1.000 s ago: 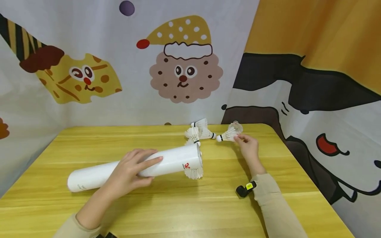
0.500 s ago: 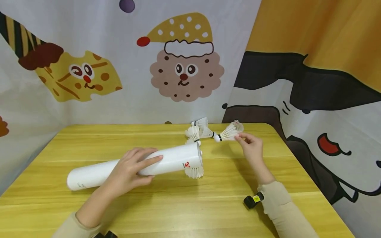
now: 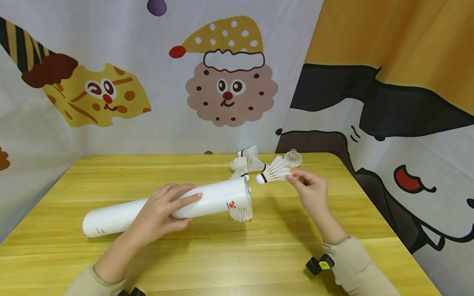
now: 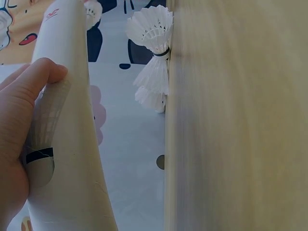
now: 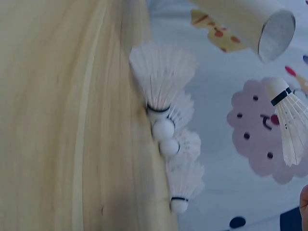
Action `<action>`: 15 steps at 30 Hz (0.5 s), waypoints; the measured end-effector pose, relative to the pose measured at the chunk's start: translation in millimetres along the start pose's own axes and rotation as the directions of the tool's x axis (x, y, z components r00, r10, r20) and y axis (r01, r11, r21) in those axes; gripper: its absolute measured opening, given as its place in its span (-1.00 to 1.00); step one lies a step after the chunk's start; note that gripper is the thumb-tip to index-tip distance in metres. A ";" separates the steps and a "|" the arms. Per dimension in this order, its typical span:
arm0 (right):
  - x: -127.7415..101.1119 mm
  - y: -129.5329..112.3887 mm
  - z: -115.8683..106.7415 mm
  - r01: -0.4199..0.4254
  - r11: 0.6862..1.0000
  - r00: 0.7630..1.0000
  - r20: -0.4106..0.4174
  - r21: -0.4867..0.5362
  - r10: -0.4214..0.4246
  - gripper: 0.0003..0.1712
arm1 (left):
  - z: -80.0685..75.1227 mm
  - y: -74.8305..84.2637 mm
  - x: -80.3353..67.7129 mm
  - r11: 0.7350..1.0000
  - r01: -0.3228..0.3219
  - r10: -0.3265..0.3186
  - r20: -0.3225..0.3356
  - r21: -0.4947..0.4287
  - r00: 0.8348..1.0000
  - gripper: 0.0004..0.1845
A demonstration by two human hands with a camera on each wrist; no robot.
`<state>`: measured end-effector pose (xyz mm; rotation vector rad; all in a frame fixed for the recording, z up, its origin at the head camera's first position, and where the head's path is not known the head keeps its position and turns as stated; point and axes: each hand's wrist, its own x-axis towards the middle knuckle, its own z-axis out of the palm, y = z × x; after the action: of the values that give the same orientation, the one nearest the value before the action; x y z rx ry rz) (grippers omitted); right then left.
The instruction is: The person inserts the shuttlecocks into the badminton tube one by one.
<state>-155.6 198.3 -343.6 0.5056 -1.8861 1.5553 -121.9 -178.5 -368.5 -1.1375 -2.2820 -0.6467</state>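
A long white shuttlecock tube [image 3: 207, 202] lies tilted on the yellow wooden table [image 3: 229, 255], its open end [image 5: 275, 34] facing right. My left hand [image 3: 160, 213] grips the tube [image 4: 62, 144] around its middle. My right hand [image 3: 310, 190] pinches the feathers of a white shuttlecock [image 3: 273, 173] and holds it in the air, cork end pointing left, just right of the tube's mouth. That shuttlecock [image 5: 288, 122] shows at the right edge of the right wrist view. Another shuttlecock [image 3: 241, 213] lies under the tube's open end.
Several loose shuttlecocks [image 3: 245, 163] lie at the table's far edge, one more [image 3: 293, 158] further right; they appear stacked [image 5: 167, 125] in the right wrist view. Cartoon-printed cloth walls [image 3: 222, 82] close in the back and right sides.
My right hand has lifted the shuttlecock off the table and carried it left and nearer, towards the tube's mouth. The left hand and tube have stayed put.
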 end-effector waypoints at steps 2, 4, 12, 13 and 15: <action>-2.0 -5.6 2.6 0.011 1.000 1.000 0.009 0.028 -0.011 -0.88 | -0.1 0.0 -0.1 1.000 0.000 0.000 0.003 0.001 1.000 -0.39; -3.9 -10.9 5.3 0.025 0.999 0.999 0.019 0.040 -0.026 -0.88 | -0.2 -0.1 -0.2 1.000 0.000 0.000 0.005 0.001 1.000 -0.40; -13.0 -14.2 15.4 0.061 0.994 0.995 0.069 0.086 -0.067 -0.81 | -0.6 0.9 -0.3 1.000 0.002 -0.002 0.013 0.002 1.000 -0.36; -14.5 -11.1 16.4 0.062 0.995 0.995 0.076 0.084 -0.068 -0.80 | -0.6 1.2 -0.3 1.000 0.002 -0.002 0.014 0.002 1.000 -0.35; -17.9 -4.1 18.3 0.061 0.994 0.994 0.088 0.091 -0.069 -0.78 | -0.7 1.6 -0.2 1.000 0.002 -0.002 0.016 0.001 1.000 -0.34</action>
<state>-144.2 177.8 -354.6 0.6810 -1.8548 1.6019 -120.3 -178.2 -367.8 -1.1443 -2.2969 -0.6386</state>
